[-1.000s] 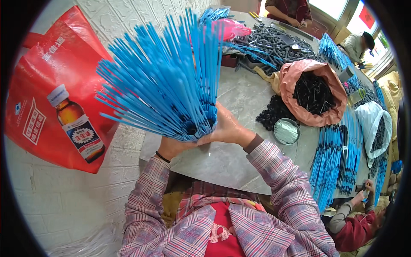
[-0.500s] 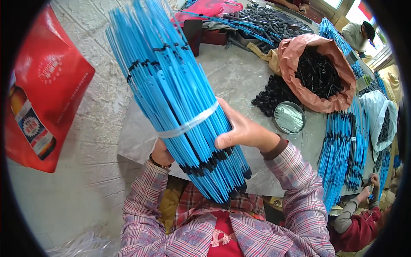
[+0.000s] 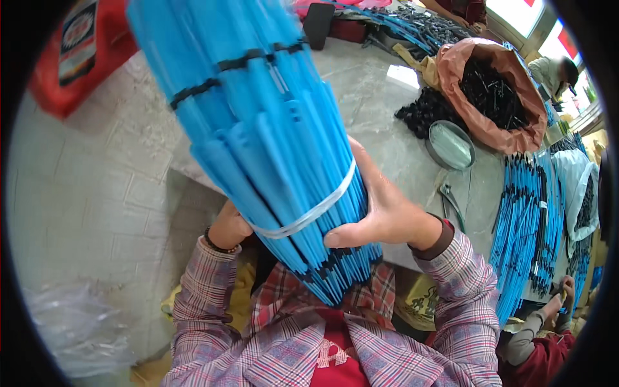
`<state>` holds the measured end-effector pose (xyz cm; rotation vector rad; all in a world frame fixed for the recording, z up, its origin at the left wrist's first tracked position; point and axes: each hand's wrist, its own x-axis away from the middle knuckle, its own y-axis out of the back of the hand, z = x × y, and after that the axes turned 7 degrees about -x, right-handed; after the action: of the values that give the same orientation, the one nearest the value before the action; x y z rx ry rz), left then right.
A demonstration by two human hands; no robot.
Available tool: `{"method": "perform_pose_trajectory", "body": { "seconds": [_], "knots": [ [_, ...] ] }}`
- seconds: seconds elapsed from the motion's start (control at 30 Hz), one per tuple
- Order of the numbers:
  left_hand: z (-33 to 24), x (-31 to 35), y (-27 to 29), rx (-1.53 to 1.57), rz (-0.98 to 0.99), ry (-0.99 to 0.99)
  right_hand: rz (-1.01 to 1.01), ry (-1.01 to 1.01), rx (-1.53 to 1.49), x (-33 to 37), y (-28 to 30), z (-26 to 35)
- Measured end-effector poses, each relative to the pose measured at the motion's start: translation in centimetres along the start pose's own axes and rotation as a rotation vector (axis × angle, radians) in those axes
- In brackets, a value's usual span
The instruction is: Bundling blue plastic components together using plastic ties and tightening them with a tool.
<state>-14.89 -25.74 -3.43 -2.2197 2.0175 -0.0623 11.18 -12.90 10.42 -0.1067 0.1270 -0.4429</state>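
Note:
A thick bundle of long, thin blue strips (image 3: pixel 267 138) with black joints, tied by a clear white band (image 3: pixel 309 216), is tilted up before my chest. Its upper end runs out of view and is blurred. My right hand (image 3: pixel 390 206) grips the bundle's right side, thumb across the front at the band, other fingers behind. At the lower left side, my left hand (image 3: pixel 230 227) holds the bundle too, most of its fingers hidden behind it. The strips' lower ends (image 3: pixel 332 293) point toward my jacket.
On the grey table (image 3: pixel 361 90) to the right are pliers (image 3: pixel 453 205), a round dish (image 3: pixel 451 146), black small parts (image 3: pixel 425 113) and an orange sack (image 3: pixel 451 64). More blue strips (image 3: pixel 516 232) lie farther right. A red bag (image 3: pixel 109 39) hangs at left. Other people sit nearby.
The bundle has come closer to the camera and looks larger, its band lower in view. Both hands keep their hold. The view has shifted, and the pliers now show beside my right wrist.

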Motion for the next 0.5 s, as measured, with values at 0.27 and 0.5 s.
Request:
{"method": "perform_pose_trajectory", "body": {
  "seconds": [0.27,0.5],
  "knots": [
    [2.2,11.7,-5.4,0.506,-0.031,0.103,0.410,0.052,0.612,4.8,-3.7,2.1],
    [5.8,20.9,-12.7,0.969,-0.041,0.142,0.770,-0.344,0.709,6.2,-8.7,-1.6]
  ]
}}
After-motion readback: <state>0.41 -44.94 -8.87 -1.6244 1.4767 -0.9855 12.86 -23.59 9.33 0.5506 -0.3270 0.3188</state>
